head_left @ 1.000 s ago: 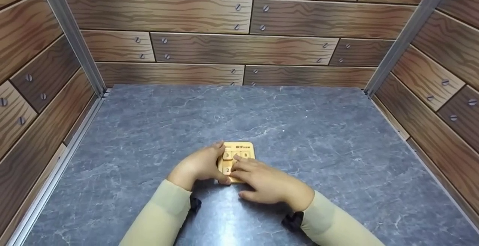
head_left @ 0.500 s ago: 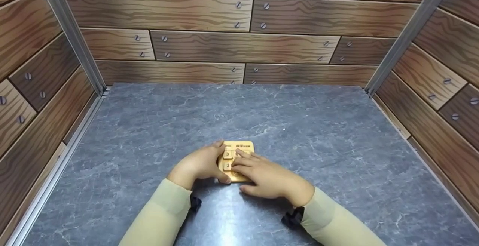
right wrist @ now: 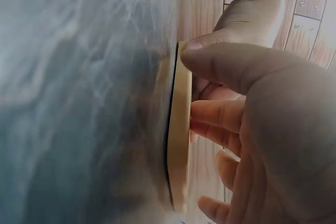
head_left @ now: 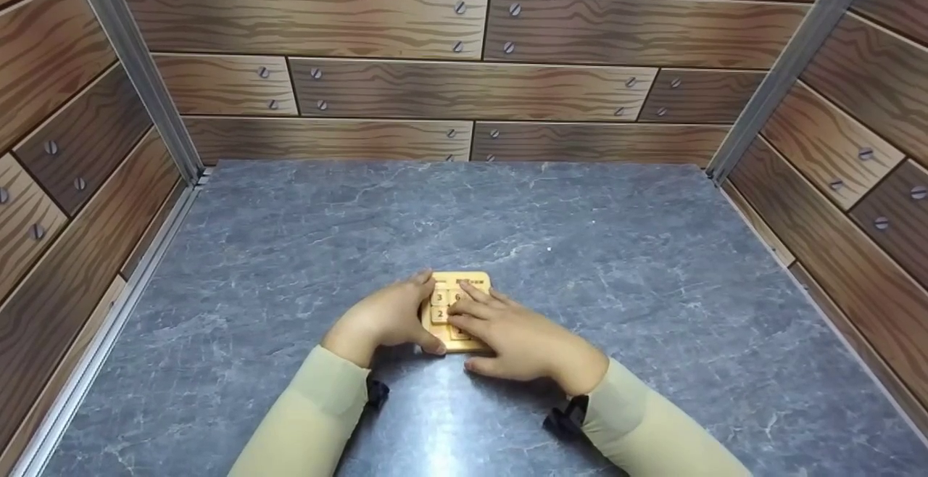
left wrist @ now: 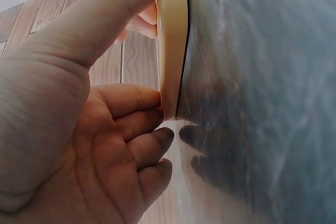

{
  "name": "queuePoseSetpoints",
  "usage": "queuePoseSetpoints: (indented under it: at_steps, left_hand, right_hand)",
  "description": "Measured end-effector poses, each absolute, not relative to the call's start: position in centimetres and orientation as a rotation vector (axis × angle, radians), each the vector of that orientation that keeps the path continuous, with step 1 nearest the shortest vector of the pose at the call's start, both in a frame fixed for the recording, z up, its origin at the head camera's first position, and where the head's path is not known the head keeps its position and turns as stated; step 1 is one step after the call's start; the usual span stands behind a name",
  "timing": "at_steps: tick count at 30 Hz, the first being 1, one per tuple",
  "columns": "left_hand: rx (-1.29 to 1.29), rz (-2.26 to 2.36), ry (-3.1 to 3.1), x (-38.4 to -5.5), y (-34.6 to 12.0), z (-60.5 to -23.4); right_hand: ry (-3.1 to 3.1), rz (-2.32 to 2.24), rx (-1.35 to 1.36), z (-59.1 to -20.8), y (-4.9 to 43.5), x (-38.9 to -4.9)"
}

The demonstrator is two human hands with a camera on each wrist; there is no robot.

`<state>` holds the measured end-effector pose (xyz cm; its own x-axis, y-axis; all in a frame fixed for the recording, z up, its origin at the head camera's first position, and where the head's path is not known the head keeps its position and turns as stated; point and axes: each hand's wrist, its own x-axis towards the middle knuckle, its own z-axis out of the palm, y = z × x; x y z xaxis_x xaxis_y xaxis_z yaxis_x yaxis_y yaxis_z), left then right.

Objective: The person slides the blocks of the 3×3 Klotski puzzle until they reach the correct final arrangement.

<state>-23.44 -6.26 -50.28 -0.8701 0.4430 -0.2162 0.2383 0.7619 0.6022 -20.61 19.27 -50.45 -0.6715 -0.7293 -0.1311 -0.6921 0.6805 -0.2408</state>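
Note:
A yellow wooden number slide puzzle (head_left: 470, 347) lies flat on the table, its edge facing both wrist cameras. My left hand (head_left: 391, 319) grips its left side, the thumb at the near corner and fingers at the far corner. Over the puzzle's right part, my right hand (head_left: 520, 343) touches the tiles with its extended fingertips. Tile 3 (head_left: 439, 297) sits at the upper left, directly above tile 2 (head_left: 439, 314). Beside tile 3, tile 6 (head_left: 457, 296) shows partly. A gap shows below tile 2. The right fingers hide several other tiles.
The grey marbled tabletop (head_left: 362, 223) stretches around the puzzle. Wood-patterned walls (head_left: 406, 89) enclose it at the back and both sides, with metal rails (head_left: 148, 75) at the corners.
Tile 2 has slid away from the near edge until it meets tile 3, leaving a gap behind it. My right fingers have shifted slightly farther up the puzzle. The left hand keeps its grip.

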Motion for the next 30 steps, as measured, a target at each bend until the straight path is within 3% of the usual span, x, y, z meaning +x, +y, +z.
queuePoseSetpoints:
  at_steps: [11,30]
  left_hand:
    - [0.505,0.847,2.602,-23.3,-6.3,-50.2]
    - [0.518,0.85,2.609,-23.4,-6.3,-50.3]
  right_hand:
    - [2.674,-0.3,-1.239,-48.7,19.8,-20.3]
    - [2.57,-0.298,-1.269,-49.5,19.1,-19.8]
